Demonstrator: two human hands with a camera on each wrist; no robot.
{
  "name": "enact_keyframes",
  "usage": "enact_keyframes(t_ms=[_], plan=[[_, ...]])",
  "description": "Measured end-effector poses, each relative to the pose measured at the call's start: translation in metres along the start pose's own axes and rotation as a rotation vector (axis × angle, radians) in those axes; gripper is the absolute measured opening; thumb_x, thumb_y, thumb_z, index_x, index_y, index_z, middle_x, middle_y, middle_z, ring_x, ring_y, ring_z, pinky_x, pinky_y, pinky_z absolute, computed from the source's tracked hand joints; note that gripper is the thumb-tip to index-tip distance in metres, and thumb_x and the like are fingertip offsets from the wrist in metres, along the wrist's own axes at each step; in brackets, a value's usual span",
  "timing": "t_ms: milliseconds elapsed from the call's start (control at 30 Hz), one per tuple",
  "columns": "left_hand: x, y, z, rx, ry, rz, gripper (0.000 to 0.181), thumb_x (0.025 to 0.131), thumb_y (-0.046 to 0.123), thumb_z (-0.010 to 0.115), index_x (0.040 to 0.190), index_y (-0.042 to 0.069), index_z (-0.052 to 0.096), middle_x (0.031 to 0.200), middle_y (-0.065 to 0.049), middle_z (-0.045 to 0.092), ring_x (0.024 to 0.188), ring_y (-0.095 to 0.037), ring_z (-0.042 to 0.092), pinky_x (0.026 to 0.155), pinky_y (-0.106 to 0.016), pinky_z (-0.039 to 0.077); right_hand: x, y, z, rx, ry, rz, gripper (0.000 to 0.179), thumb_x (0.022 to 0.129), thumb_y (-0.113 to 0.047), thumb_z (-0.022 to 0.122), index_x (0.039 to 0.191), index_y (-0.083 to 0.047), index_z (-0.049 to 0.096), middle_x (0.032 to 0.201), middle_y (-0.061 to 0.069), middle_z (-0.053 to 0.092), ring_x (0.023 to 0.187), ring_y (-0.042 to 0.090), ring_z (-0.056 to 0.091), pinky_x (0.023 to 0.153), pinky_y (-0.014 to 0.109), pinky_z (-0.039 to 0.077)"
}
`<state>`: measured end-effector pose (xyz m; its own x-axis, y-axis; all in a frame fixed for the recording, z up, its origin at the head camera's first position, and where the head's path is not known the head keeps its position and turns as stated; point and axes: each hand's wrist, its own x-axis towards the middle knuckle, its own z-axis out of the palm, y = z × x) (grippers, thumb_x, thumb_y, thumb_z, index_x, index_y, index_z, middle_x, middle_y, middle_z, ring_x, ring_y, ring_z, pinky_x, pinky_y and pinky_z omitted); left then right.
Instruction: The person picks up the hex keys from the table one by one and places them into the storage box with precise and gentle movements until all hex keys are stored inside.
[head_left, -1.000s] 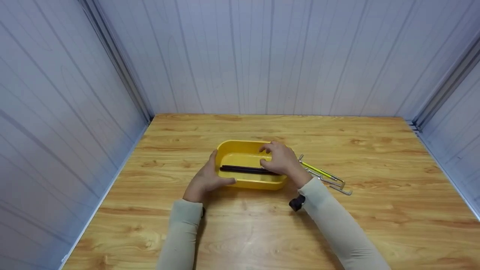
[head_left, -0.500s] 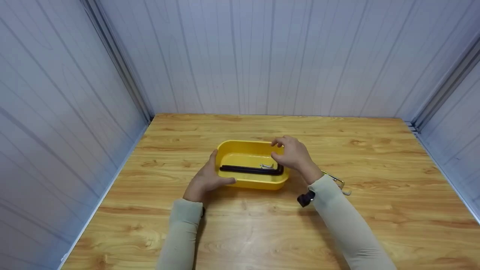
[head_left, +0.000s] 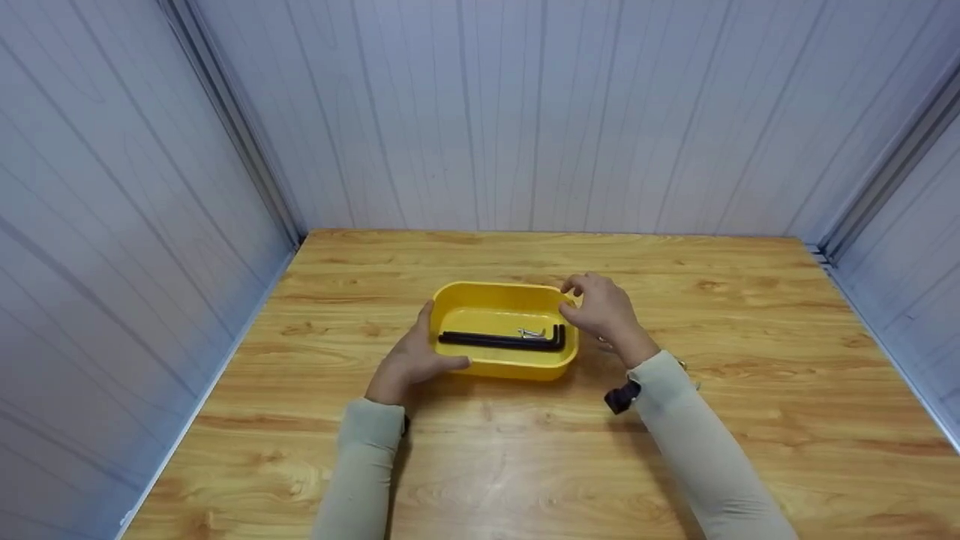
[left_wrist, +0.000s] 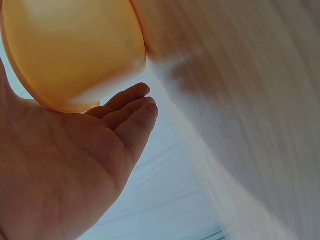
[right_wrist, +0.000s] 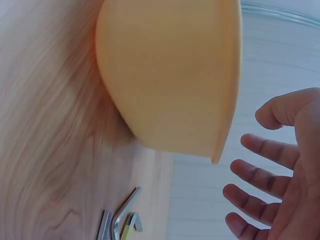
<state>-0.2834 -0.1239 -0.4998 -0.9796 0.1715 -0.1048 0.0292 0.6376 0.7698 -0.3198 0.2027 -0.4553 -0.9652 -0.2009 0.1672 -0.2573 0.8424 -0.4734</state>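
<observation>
A yellow plastic bin [head_left: 499, 369] stands upright on the wooden table. My left hand [head_left: 411, 356] holds its left end, thumb along the front side and fingers round the back left corner. In the left wrist view, the palm meets the rim. Inside the bin lie black Allen keys [head_left: 499, 341] side by side, with small silver Allen keys [head_left: 531, 333] behind their short ends. Just by the right rim hovers my right hand [head_left: 604, 309], fingers loosely bent, nothing between them. More silver Allen keys [right_wrist: 123, 210] and a yellow one [right_wrist: 128, 231] rest on the table, mostly hidden under my right wrist in the head view.
White panelled walls [head_left: 495, 112] rise behind the wooden table [head_left: 495, 465] and along both sides. A dark wrist camera [head_left: 621, 397] sits under my right wrist.
My right hand has drawn back rightward from over the bin to its right rim, uncovering the small silver keys inside. My left hand and the bin have stayed put.
</observation>
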Motion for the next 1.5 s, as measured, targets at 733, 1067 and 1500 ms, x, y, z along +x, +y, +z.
enact_keyframes(t_ms=[733,1067,1500], plan=[[-0.001,0.000,0.000,-0.008,0.008,0.009,0.128,0.064,0.047,0.086,0.156,0.018,0.001,0.157,-0.012,0.028,0.139,-0.028,0.035,0.116,-0.049,0.025,-0.008,0.039,-0.001,-0.071,-0.074,0.073,0.033,0.083,-0.033,0.060,0.106,-0.011,0.068,0.098,0.013,0.063,0.085,0.028,0.060,0.069,0.042,0.049],[-0.001,0.001,-0.001,-0.005,0.016,-0.002,0.127,0.064,0.047,0.086,0.156,0.021,0.003,0.157,-0.012,0.030,0.137,-0.028,0.037,0.116,-0.049,0.025,-0.013,0.044,0.001,-0.079,-0.140,0.124,0.032,0.086,-0.038,0.061,0.101,-0.011,0.068,0.092,0.008,0.069,0.077,0.022,0.062,0.067,0.040,0.050],[-0.001,0.001,0.000,-0.008,0.012,0.007,0.127,0.064,0.046,0.086,0.156,0.019,0.002,0.156,-0.011,0.030,0.136,-0.027,0.038,0.115,-0.048,0.026,-0.017,0.049,0.007,-0.139,-0.200,0.147,0.029,0.085,-0.033,0.058,0.101,-0.012,0.070,0.092,0.009,0.069,0.068,0.021,0.057,0.061,0.037,0.046]])
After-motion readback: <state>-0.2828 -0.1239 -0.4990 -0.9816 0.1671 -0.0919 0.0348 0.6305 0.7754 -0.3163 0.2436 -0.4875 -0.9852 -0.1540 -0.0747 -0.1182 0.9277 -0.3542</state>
